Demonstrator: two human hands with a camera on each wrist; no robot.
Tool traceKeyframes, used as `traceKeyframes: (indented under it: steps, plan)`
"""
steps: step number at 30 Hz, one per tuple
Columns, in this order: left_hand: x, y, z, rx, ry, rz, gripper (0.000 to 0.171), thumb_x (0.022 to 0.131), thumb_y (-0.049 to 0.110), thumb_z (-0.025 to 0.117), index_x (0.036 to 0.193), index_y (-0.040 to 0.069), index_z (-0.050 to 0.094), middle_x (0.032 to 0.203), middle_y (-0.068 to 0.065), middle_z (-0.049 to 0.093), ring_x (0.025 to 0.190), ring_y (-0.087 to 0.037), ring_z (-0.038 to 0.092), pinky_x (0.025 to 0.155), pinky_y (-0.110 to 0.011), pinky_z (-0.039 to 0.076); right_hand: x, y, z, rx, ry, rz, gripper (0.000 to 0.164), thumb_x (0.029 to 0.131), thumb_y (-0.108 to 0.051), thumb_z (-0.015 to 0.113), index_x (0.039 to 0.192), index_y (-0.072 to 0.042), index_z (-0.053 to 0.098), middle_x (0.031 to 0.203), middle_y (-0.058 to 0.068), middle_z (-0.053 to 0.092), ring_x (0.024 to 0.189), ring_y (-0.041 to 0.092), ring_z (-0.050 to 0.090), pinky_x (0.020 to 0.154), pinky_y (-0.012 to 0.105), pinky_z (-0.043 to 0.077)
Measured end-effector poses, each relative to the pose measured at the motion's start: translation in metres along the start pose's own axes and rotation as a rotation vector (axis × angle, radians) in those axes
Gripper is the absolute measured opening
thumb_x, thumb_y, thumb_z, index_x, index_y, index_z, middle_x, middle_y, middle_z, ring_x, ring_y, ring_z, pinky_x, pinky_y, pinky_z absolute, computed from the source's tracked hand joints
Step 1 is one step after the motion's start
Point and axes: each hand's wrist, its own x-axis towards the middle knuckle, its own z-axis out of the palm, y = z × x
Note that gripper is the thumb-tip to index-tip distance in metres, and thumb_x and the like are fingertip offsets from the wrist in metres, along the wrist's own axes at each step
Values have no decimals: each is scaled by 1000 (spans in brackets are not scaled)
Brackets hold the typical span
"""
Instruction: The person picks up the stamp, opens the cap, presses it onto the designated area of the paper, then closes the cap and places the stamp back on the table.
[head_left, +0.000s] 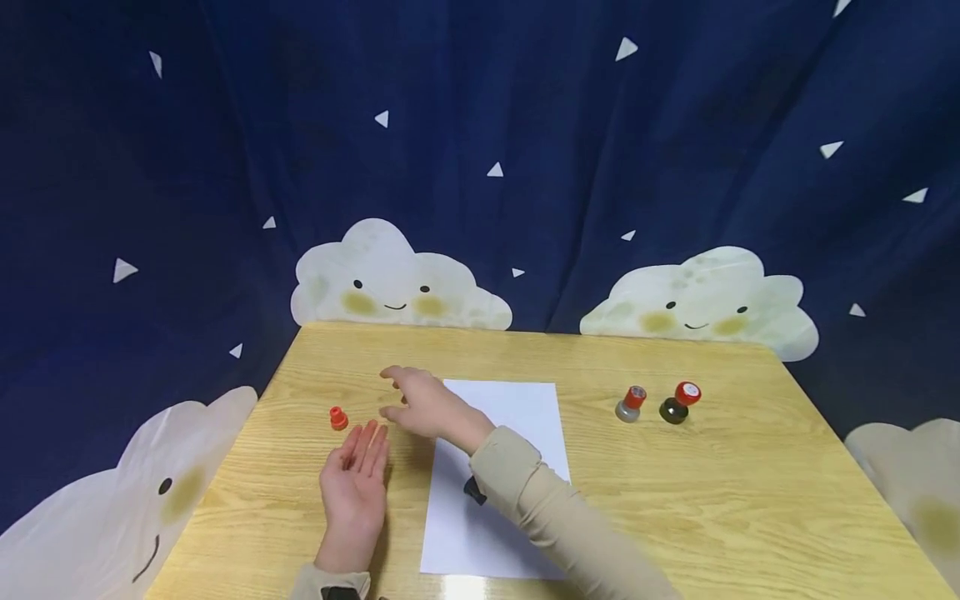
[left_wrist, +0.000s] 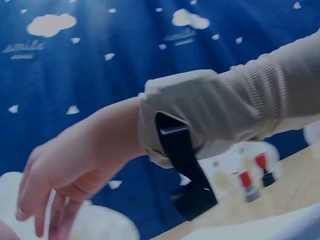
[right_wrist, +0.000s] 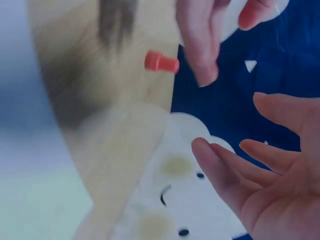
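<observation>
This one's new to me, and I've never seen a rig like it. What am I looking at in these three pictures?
There is no machine here, only a person's two bare hands. The large picture comes from a camera on the head, looking forward and down; the smaller two come from cameras on the left and right wrists. On the wooden table lie a white sheet, a small red piece to the left, and a grey-and-red stamp and a black-and-red stamp to the right. The left hand is palm up near the red piece; the right hand extends past the sheet's left edge. Neither holds anything.
</observation>
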Motion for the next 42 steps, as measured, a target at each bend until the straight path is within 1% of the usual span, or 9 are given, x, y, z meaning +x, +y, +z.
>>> traceKeyframes:
  steps: [3,8,10,16,25,31,33,36,42]
  plan:
    - [-4,-21,7,138,-33,-49,39,100,17,22,137,5,27,145,-14,32,132,-29,36,112,-36,27,-18,11,-14,-29,63,-17,46,90,-27,63,130,-8,52,119,7,61,98,15,61,79,24,52]
    - [-10,-61,15,336,-85,-139,34,99,20,31,129,5,34,122,-8,57,108,-22,56,95,-34,40,-52,30,-33,-127,181,-27,27,87,-28,64,110,-13,67,103,-1,67,82,11,62,66,23,50]
    - [-11,-76,20,376,-113,-172,32,97,19,33,125,4,37,117,-8,59,103,-20,58,89,-32,42,-66,39,-40,-161,232,-24,21,86,-28,65,102,-15,69,96,-4,68,77,10,61,62,23,49]
    - [-5,-119,43,474,-166,-238,36,92,17,35,123,0,42,125,-17,56,99,-23,60,81,-30,47,-105,77,-58,-249,403,-32,12,82,-20,70,92,-13,71,87,-1,69,72,12,61,58,28,50]
    - [15,-178,73,590,-219,-239,37,87,14,42,119,-3,51,115,-16,62,91,-26,63,77,-32,50,-157,147,-89,-405,478,117,26,81,-20,70,104,-8,68,98,10,68,87,32,63,68,48,52]
    - [21,-231,88,662,-349,-212,34,86,5,46,118,-4,53,112,-19,57,93,-30,60,83,-42,52,-178,197,-102,-443,545,193,33,78,-16,71,107,-2,65,95,16,65,77,34,59,60,47,49]
    - [22,-250,91,692,-382,-206,38,84,0,46,121,-5,51,112,-17,55,92,-27,58,84,-44,52,-184,209,-103,-411,529,250,36,78,-15,71,110,-1,63,96,19,63,79,35,58,61,47,49]
    - [25,-274,94,780,-377,-158,46,78,-6,46,124,-2,51,115,-16,51,86,-22,55,82,-43,52,-189,223,-103,-337,452,348,42,80,-17,69,116,1,59,104,23,60,90,40,58,69,51,49]
    - [33,-302,101,889,-290,-88,65,65,-8,51,129,4,50,125,-15,48,74,-15,50,63,-26,46,-190,245,-94,-195,323,478,52,79,-18,72,123,3,54,104,24,60,94,37,58,76,51,49]
